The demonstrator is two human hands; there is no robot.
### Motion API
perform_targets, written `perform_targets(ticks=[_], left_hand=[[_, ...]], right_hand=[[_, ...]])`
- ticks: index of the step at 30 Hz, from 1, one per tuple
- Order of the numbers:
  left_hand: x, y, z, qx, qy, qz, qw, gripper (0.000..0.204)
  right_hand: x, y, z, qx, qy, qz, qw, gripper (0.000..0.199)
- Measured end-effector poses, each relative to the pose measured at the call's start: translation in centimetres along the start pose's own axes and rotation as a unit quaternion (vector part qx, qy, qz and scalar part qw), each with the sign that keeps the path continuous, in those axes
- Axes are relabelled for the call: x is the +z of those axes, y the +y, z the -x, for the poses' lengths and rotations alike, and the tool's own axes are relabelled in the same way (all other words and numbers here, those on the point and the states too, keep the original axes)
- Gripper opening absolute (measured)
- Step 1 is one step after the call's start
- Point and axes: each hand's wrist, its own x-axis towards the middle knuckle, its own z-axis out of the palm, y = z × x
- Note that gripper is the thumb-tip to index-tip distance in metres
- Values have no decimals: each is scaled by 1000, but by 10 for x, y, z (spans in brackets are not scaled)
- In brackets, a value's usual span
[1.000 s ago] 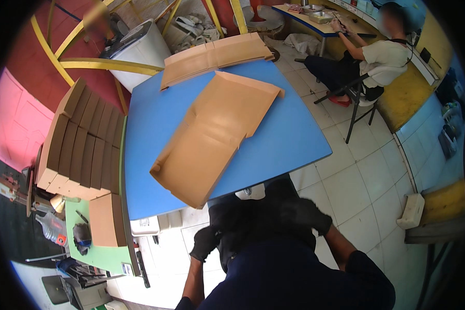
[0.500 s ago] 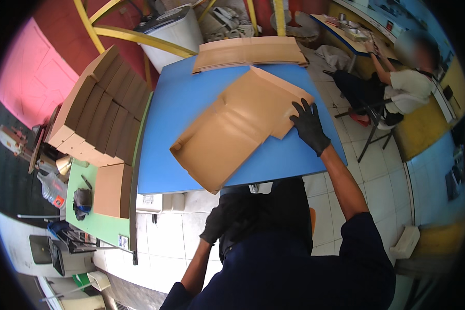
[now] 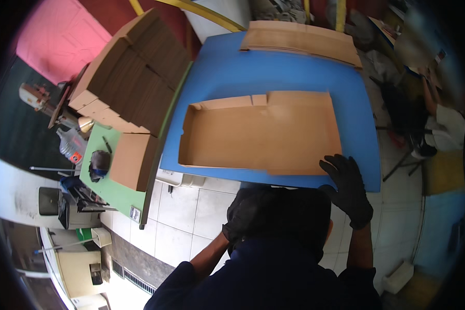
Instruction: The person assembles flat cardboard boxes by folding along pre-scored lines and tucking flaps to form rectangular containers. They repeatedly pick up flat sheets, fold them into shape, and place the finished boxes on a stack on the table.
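Note:
A brown cardboard box (image 3: 253,134) lies partly folded on the blue table (image 3: 217,67). Its left half has raised walls, while the right half is mostly flat with a low flap at the right edge. My right hand (image 3: 347,188), in a black glove, is at the near right corner of the cardboard with its fingers apart; the fingertips are at or just beside the edge. In a matching glove, my left hand (image 3: 238,214) is low by my lap, in front of the table. Its fingers blend into the dark clothing.
Flat cardboard pieces (image 3: 302,41) are stacked at the table's far edge. To the left, closed cardboard boxes (image 3: 134,72) are piled on a green table (image 3: 101,137), with a dark bundle (image 3: 99,164) nearby. Another person (image 3: 447,121) sits at the right.
The cardboard has turned from a slant to nearly square with the table. My right hand has shifted to its near right corner. The view has swung, and my left hand stays low.

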Motion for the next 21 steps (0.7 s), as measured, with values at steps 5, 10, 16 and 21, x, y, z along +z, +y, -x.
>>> perform_targets(ticks=[5, 10, 16, 21], left_hand=[[-25, 60, -86, 97, 11, 56, 994, 30], [-4, 75, -157, 145, 47, -4, 988, 24], [13, 52, -172, 121, -75, 54, 988, 14], [18, 43, -167, 119, -45, 74, 989, 13]], right_hand=[[10, 24, 47, 73, -27, 51, 996, 65], [48, 47, 52, 88, 109, -123, 982, 40], [61, 69, 48, 111, 203, -133, 964, 14], [71, 74, 39, 199, 282, -172, 923, 9]])
